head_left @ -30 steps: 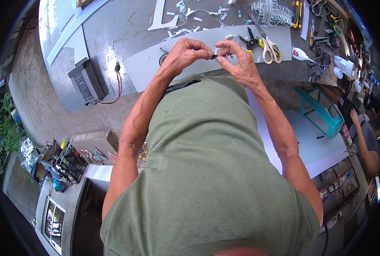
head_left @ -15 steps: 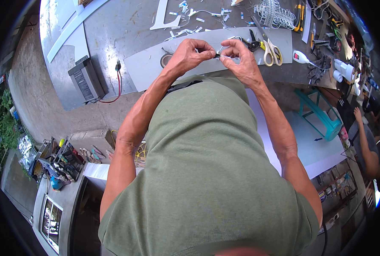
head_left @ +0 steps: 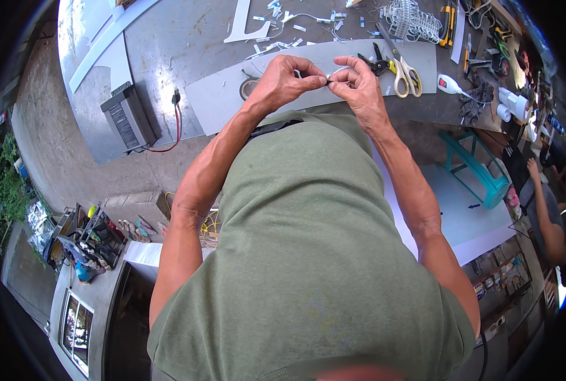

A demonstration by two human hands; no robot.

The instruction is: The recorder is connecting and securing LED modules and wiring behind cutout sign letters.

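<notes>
My left hand [head_left: 284, 81] and my right hand [head_left: 360, 90] meet over a grey sheet [head_left: 216, 101], thumbs and forefingers pinched almost together. Between the fingertips shows a small black piece [head_left: 329, 81], perhaps tape; most of it is hidden by the fingers. A roll of tape [head_left: 247, 89] lies just left of my left hand. Beyond my right hand are pliers with dark and yellow handles [head_left: 377, 65] and scissors with cream handles [head_left: 406, 81]. Small white LED modules [head_left: 289, 44] on thin wires are scattered farther back.
A black power supply box [head_left: 129, 117] with a red cable stands at the left table edge. A white letter-shaped piece [head_left: 242, 25] lies at the back. On the right are a white glue gun-like tool [head_left: 449, 84], a dark glove [head_left: 475, 101] and a teal stool [head_left: 486, 181]. Another person's arm [head_left: 539, 203] shows far right.
My right fingertips have closed in on the left ones around the small black piece, and the thin wire seen between them is now mostly hidden. The rest stays in place.
</notes>
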